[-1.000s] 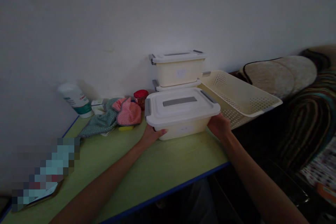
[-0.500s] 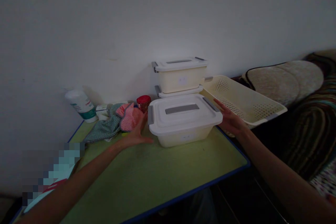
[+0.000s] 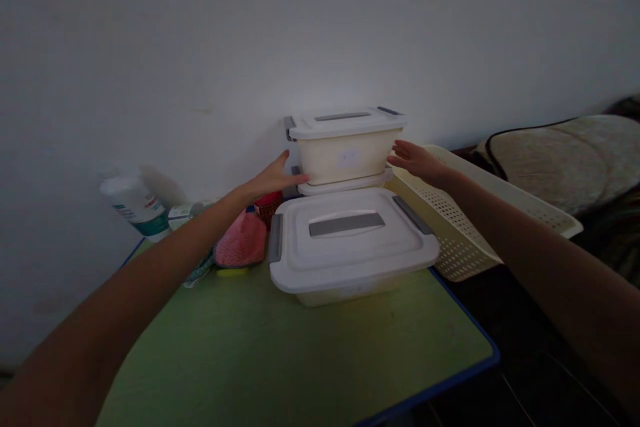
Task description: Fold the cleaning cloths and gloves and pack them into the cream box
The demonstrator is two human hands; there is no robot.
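Observation:
At the back, a cream storage box (image 3: 350, 155) with a white lid and grey clips rests on another lidded box (image 3: 345, 183), of which mostly the lid shows. My left hand (image 3: 277, 175) is at the upper box's left side, fingers spread, thumb by its lower front corner. On the opposite side is my right hand (image 3: 415, 161), fingers stretched out close to the wall of that box. Whether either hand touches it I cannot tell. In front of the stack, a third storage box (image 3: 350, 240), its lid on, stands on the green table (image 3: 280, 347).
Left of the boxes are a pink cloth (image 3: 243, 240), a red container (image 3: 269, 207) and a leaning white-and-teal bottle (image 3: 137, 205). A cream perforated basket (image 3: 450, 240) is at the table's right side. A couch with a cushion (image 3: 575, 153) lies beyond; the wall stands behind.
Both hands have moved up and away from the front box's sides to the sides of the upper box behind it. My view has shifted closer.

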